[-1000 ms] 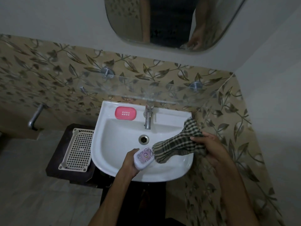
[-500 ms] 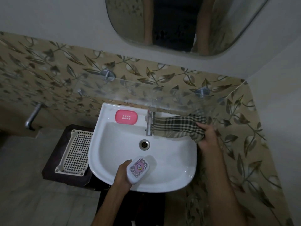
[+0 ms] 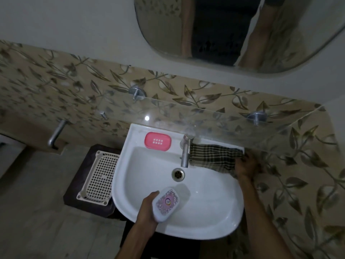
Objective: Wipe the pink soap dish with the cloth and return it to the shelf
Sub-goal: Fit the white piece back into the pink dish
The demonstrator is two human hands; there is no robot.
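The pink soap dish (image 3: pixel 157 141) lies flat on the back left ledge of the white sink (image 3: pixel 214 219), left of the tap (image 3: pixel 185 152). A dark checked cloth (image 3: pixel 211 157) is spread over the back right ledge beside the tap, and my right hand (image 3: pixel 246 166) rests on its right end. Over the front of the basin my left hand (image 3: pixel 147 208) holds a white soap box (image 3: pixel 167 203) with a pink patterned lid. The glass shelf (image 3: pixel 186 113) hangs on the wall above the sink, with nothing on it.
A white plastic mesh basket (image 3: pixel 99 176) sits on a dark stool left of the sink. A metal pipe (image 3: pixel 56 133) sticks out of the leaf-patterned tiled wall at left. A mirror (image 3: pixel 233 30) hangs above the shelf. The side wall stands close on the right.
My right hand carried the cloth from over the basin up to the back right ledge and laid it out beside the tap. My left hand kept holding the soap box over the front of the basin.
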